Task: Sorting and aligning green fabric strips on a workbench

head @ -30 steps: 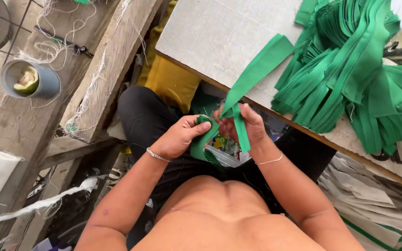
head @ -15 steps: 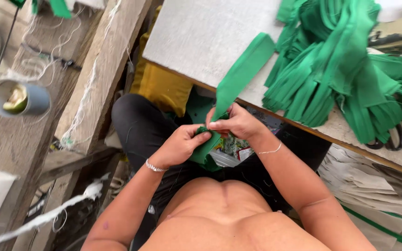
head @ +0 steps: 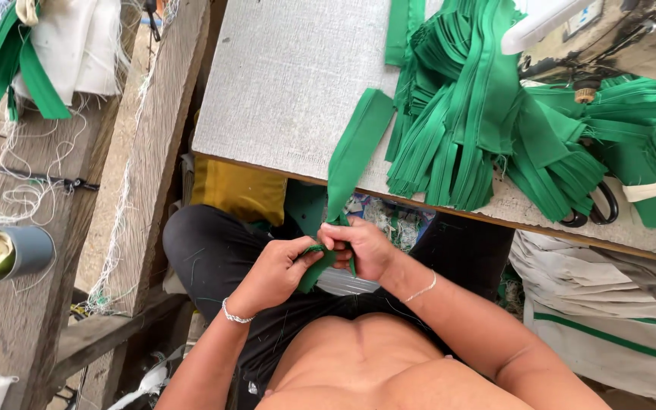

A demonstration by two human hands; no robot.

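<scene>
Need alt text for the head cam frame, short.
Both hands, left hand and right hand, pinch one green fabric strip that runs up onto a grey worktable. A heap of green strips and black scissors lie on the table.

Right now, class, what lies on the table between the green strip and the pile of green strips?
Nothing: bare grey table separates strip and pile, head view.

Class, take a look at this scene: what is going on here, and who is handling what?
A seated person holds one green fabric strip with both hands over the lap. The left hand and right hand pinch its lower end together, while the rest runs up onto the grey table. A big pile of green strips lies on the table, with black scissors near its edge.
</scene>
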